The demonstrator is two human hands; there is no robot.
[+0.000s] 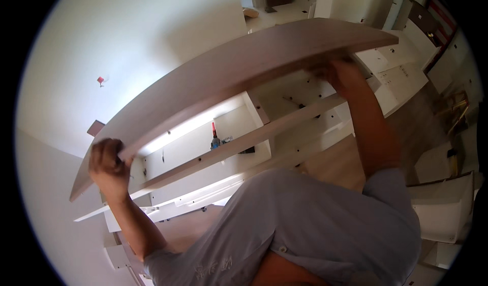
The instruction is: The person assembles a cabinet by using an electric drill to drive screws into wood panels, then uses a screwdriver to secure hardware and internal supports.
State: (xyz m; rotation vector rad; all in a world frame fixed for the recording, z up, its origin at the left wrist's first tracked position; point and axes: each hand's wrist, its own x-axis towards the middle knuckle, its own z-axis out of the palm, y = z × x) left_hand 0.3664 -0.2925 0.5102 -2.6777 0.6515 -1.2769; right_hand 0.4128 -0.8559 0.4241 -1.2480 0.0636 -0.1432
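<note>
A long greyish-brown wooden panel (218,77) is held up in front of me, tilted, its right end higher in the picture. Near its left end, my left hand (110,163) grips the near edge with fingers curled over the top. My right hand (341,76) is closed on the near edge toward the right end; its fingers are partly hidden under the panel and smeared by motion. Below the panel lies a white cabinet frame (239,117) with open compartments. Inside one stands a bottle with a red nozzle (214,136).
A dark tool (301,105) lies in the right compartment. White boards (401,85) lie at the right, with a box-like white cabinet part (439,212) nearer me. A pale wall (127,37) with a small red wall fitting (100,80) rises at the left. Brown floor (335,161) shows between.
</note>
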